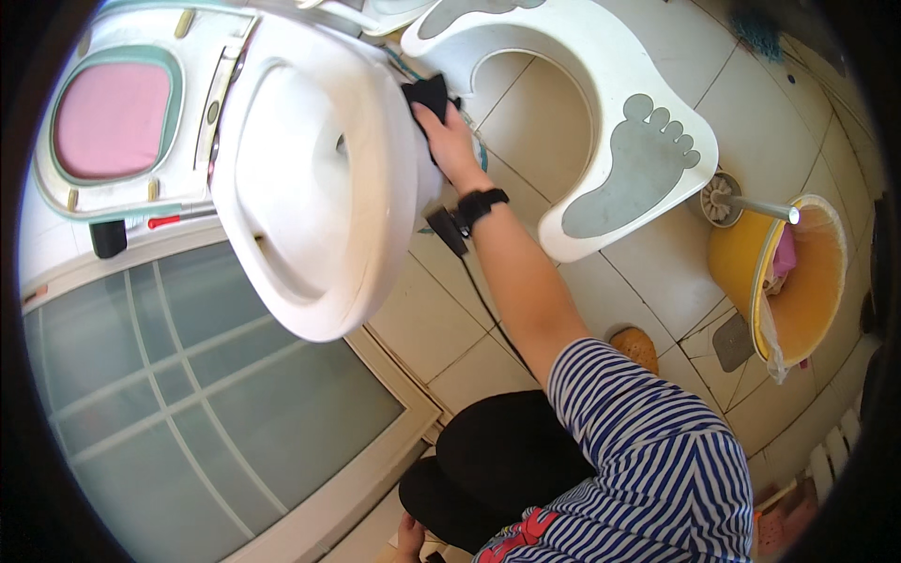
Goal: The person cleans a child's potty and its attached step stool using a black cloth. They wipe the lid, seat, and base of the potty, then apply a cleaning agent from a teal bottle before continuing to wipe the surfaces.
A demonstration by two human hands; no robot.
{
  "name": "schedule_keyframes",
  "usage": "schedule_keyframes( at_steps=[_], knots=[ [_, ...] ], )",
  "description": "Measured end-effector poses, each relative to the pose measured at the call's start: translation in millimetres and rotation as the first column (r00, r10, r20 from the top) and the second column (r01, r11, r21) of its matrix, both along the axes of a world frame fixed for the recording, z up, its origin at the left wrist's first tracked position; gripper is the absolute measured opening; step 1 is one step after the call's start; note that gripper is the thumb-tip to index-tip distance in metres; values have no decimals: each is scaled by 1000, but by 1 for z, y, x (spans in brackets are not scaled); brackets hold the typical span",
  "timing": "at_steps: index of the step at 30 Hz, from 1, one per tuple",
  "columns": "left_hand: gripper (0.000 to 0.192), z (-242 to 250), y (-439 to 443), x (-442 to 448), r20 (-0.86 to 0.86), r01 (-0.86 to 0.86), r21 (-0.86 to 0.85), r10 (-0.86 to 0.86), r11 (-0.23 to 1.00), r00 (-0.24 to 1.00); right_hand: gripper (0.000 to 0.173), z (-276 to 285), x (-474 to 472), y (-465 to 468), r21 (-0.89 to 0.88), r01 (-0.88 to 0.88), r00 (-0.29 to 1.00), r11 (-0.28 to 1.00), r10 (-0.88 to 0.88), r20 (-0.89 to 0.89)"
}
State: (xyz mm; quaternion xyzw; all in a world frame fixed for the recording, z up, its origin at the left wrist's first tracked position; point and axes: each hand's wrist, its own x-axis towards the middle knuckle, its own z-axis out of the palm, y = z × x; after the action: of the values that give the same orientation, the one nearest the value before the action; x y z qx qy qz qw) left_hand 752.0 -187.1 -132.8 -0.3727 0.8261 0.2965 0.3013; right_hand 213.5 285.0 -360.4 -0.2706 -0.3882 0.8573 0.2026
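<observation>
My right hand (450, 141) grips a black cloth (428, 93) against the outer side of the white toilet bowl (383, 183), below its rim. A black strap with a small device (481, 203) is around the right wrist, with a cable running down from it. The toilet seat (165, 134) and its pink-centred lid (112, 119) are raised. My left hand (410, 536) shows only partly at the bottom edge, beside my knee; its fingers are too hidden to judge. Just right of the cloth stands a white toilet footstool (598, 77) with grey footprint pads.
A toilet brush in its holder (721, 200) stands beside a yellow waste bin (732, 257) with a plastic liner. A framed glass panel (211, 394) borders the lower left. A red-handled tool (165, 222) lies behind the bowl. White tiles (450, 310) cover the floor.
</observation>
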Motion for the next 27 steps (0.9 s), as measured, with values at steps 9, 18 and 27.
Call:
schedule_keyframes(
  at_steps=[9,18,27],
  knots=[
    [39,-31,-1,12,-19,233,-15,-233,972,972,45,95,112,-24,-252,98,896,963,-196,-399],
    [39,-53,19,38,-45,38,67,-35,997,998,42,116,103,7,-43,42,878,998,-57,-475],
    [39,-110,-7,47,-171,42,194,-8,980,985,51,158,179,-20,916,280,940,287,110,-322]
  ],
)
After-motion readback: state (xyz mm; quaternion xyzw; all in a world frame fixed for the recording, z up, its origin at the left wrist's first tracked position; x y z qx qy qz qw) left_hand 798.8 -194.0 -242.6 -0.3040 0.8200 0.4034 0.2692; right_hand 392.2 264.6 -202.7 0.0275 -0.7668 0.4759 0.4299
